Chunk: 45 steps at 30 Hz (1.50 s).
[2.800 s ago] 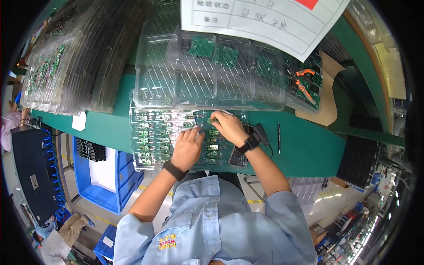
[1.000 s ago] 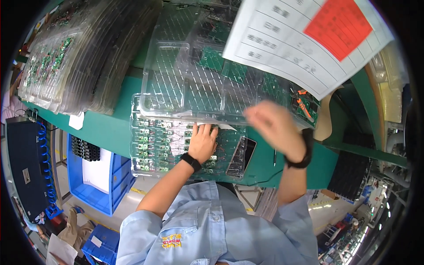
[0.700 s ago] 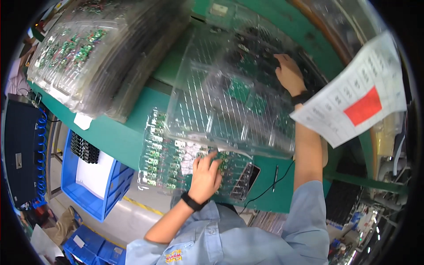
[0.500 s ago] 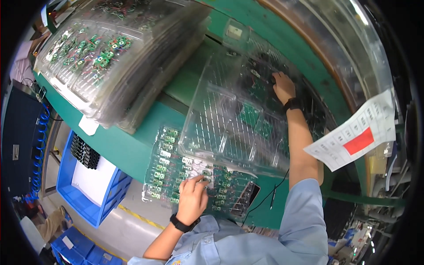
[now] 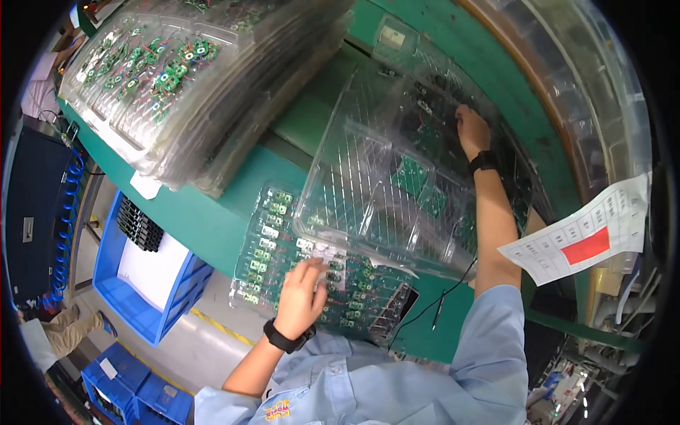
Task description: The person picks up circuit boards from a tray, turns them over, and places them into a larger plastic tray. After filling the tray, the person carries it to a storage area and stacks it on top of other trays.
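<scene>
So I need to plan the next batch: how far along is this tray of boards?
Done: the near tray looks mostly filled with small green boards. In hand: the left hand rests on it, while the right hand reaches into the far clear tray. Left: that far tray holds only a few boards.

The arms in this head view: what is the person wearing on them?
Both arms wear light blue short sleeves, leaving the forearms bare. No gloves on either hand. The left hand has a black band at the wrist; the right hand has a black watch-like band.
</scene>
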Each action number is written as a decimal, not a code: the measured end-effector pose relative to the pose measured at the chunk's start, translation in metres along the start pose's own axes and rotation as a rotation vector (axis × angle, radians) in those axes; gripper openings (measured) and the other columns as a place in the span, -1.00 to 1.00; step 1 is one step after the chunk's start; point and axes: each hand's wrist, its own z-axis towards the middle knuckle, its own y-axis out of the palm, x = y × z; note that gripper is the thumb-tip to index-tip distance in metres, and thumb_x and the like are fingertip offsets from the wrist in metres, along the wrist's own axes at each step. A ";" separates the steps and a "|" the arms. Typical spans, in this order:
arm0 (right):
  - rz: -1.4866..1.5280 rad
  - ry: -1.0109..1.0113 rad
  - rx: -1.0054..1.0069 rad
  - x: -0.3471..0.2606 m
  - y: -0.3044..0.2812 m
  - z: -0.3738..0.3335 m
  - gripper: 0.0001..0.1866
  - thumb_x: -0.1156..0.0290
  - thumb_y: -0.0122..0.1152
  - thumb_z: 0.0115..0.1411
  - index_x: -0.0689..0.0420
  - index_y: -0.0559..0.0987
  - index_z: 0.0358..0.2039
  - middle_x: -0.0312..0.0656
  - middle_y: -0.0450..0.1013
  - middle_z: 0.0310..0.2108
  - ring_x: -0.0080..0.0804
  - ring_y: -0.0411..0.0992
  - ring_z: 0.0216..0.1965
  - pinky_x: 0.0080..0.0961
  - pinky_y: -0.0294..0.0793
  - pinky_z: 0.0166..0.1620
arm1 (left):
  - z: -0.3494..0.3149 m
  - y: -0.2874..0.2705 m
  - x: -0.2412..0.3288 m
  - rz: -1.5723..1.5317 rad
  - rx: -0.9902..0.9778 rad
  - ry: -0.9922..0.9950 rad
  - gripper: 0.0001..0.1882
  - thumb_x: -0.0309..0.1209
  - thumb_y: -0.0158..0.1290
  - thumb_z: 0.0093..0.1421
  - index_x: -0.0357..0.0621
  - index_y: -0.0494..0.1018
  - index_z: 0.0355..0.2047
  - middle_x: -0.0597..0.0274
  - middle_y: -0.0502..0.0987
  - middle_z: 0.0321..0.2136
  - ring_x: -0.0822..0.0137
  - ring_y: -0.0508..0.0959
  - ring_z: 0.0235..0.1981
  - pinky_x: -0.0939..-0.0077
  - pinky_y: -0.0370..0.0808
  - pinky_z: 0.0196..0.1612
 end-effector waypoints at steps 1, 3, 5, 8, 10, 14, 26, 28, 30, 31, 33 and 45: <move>0.060 -0.048 0.091 -0.001 -0.006 -0.006 -0.83 0.50 0.15 0.08 0.11 0.45 -0.27 -0.06 0.44 -0.35 -0.04 0.44 -0.31 -0.25 0.42 -0.26 | 0.006 -0.001 -0.001 0.002 -0.011 -0.006 -0.75 -0.58 0.00 0.04 -0.24 0.43 -0.22 0.02 0.46 -0.13 0.00 0.46 -0.13 0.26 0.38 -0.06; 0.174 -0.141 0.278 -0.008 -0.028 -0.020 -0.83 0.47 0.17 0.10 0.11 0.46 -0.26 -0.05 0.45 -0.42 -0.13 0.47 -0.36 -0.38 0.42 -0.28 | 0.019 -0.002 -0.004 -0.178 -0.021 -0.080 -0.72 -0.55 0.01 0.06 -0.28 0.41 -0.17 -0.01 0.46 -0.11 -0.01 0.48 -0.12 0.25 0.40 -0.07; 0.311 -0.055 0.143 -0.036 -0.072 -0.048 -0.85 0.46 0.18 0.12 0.12 0.47 -0.28 -0.10 0.47 -0.43 -0.27 0.48 -0.38 -0.47 0.41 -0.29 | 0.029 -0.010 -0.010 -0.255 -0.023 -0.136 -0.71 -0.54 0.02 0.08 -0.30 0.40 -0.15 -0.03 0.45 -0.10 -0.02 0.50 -0.12 0.25 0.42 -0.08; 0.629 0.137 -0.066 -0.048 -0.117 -0.110 -0.85 0.46 0.21 0.13 0.16 0.48 -0.28 -0.19 0.49 -0.43 -0.50 0.47 -0.39 -0.60 0.40 -0.31 | 0.049 -0.008 -0.014 -0.177 -0.045 -0.002 -0.65 -0.51 0.04 0.11 -0.33 0.37 -0.07 -0.07 0.44 -0.05 0.02 0.53 -0.10 0.30 0.44 -0.07; 1.145 0.246 -0.162 -0.044 -0.122 -0.163 -0.83 0.49 0.23 0.14 0.20 0.47 -0.26 -0.24 0.51 -0.39 -0.58 0.46 -0.35 -0.64 0.42 -0.28 | 0.054 -0.004 -0.016 -0.275 -0.024 -0.004 -0.60 -0.50 0.04 0.12 -0.33 0.35 -0.01 -0.07 0.44 -0.03 0.08 0.53 -0.08 0.35 0.45 -0.07; 1.405 0.262 -0.591 -0.092 -0.153 -0.238 -0.79 0.55 0.19 0.16 0.26 0.45 -0.19 -0.14 0.52 -0.31 -0.47 0.51 -0.24 -0.61 0.47 -0.14 | 0.063 -0.002 -0.020 -0.340 -0.069 -0.035 -0.56 -0.54 0.00 0.18 -0.32 0.28 0.09 0.03 0.42 0.00 0.21 0.49 -0.02 0.41 0.42 0.02; 1.941 0.686 -0.733 -0.185 0.028 -0.283 -0.71 0.46 0.13 0.22 0.22 0.41 -0.05 -0.13 0.47 -0.12 -0.54 0.42 -0.18 -0.64 0.38 -0.15 | 0.029 0.014 -0.056 -0.366 -0.261 -0.250 -0.64 -0.56 -0.09 0.24 -0.31 0.32 0.06 0.13 0.47 -0.04 0.33 0.49 -0.05 0.48 0.41 0.01; 1.898 0.708 -0.681 -0.189 0.047 -0.274 -0.72 0.47 0.13 0.21 0.20 0.42 -0.07 -0.17 0.48 -0.14 -0.55 0.44 -0.23 -0.65 0.42 -0.20 | 0.010 0.014 -0.063 -0.356 -0.269 -0.279 -0.66 -0.56 -0.09 0.24 -0.31 0.33 0.04 0.13 0.48 -0.05 0.34 0.49 -0.06 0.49 0.42 0.00; 1.869 0.717 -0.658 -0.190 0.064 -0.270 -0.73 0.47 0.13 0.21 0.19 0.43 -0.07 -0.19 0.49 -0.15 -0.56 0.45 -0.25 -0.65 0.43 -0.22 | -0.005 0.016 -0.067 -0.368 -0.242 -0.319 -0.69 -0.55 -0.09 0.24 -0.32 0.36 0.00 0.14 0.49 -0.08 0.37 0.49 -0.08 0.51 0.42 -0.03; 1.892 0.806 -0.583 -0.191 0.073 -0.268 -0.72 0.47 0.14 0.20 0.19 0.43 -0.07 -0.19 0.48 -0.15 -0.55 0.45 -0.24 -0.64 0.43 -0.20 | -0.010 0.016 -0.068 -0.375 -0.228 -0.338 -0.71 -0.55 -0.08 0.24 -0.32 0.37 -0.02 0.15 0.50 -0.09 0.39 0.49 -0.09 0.52 0.42 -0.05; 1.931 0.973 -0.444 -0.201 0.081 -0.263 -0.70 0.45 0.15 0.20 0.19 0.42 -0.05 -0.19 0.47 -0.14 -0.53 0.45 -0.21 -0.61 0.43 -0.17 | -0.018 0.012 -0.068 -0.363 -0.220 -0.334 -0.70 -0.56 -0.08 0.22 -0.32 0.38 -0.03 0.14 0.51 -0.10 0.35 0.50 -0.11 0.50 0.43 -0.06; 0.985 0.448 -0.283 -0.180 0.055 -0.267 -0.87 0.43 0.20 0.13 0.23 0.62 -0.38 -0.25 0.54 -0.55 -0.51 0.50 -0.54 -0.58 0.48 -0.40 | 0.042 0.074 -0.053 0.618 -0.112 0.363 -0.54 -0.44 -0.04 0.08 -0.26 0.37 0.03 0.09 0.34 0.10 0.16 0.32 0.13 0.12 0.21 0.15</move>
